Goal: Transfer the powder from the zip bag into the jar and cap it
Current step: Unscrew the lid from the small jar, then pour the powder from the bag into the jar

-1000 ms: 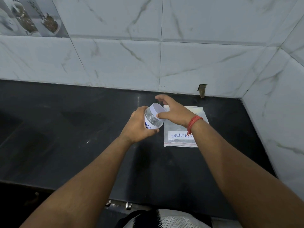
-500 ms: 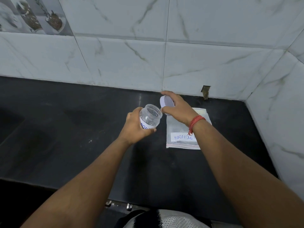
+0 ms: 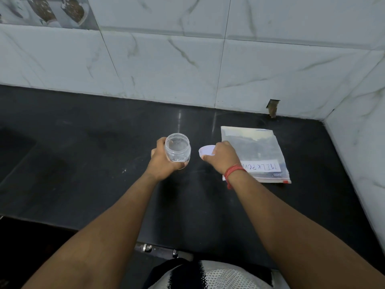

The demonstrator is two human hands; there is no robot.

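Observation:
My left hand [image 3: 161, 161] grips a small clear plastic jar [image 3: 178, 150], uncapped and upright, low over the black counter [image 3: 83, 163]. My right hand [image 3: 223, 158] pinches the jar's white lid [image 3: 206, 152] just right of the jar, down near the counter surface. The clear zip bag [image 3: 256, 149] with a white label reading "MILK POWDER" lies flat on the counter, right of both hands, partly under my right wrist. The bag looks closed.
White marble-tile walls [image 3: 187, 65] close off the back and the right side of the counter. A small notch [image 3: 273, 107] sits at the wall's base behind the bag. The counter's front edge runs close to my body.
The lid came off the jar. My right hand carried it down and to the right, away from the jar. The jar is now held upright instead of tilted.

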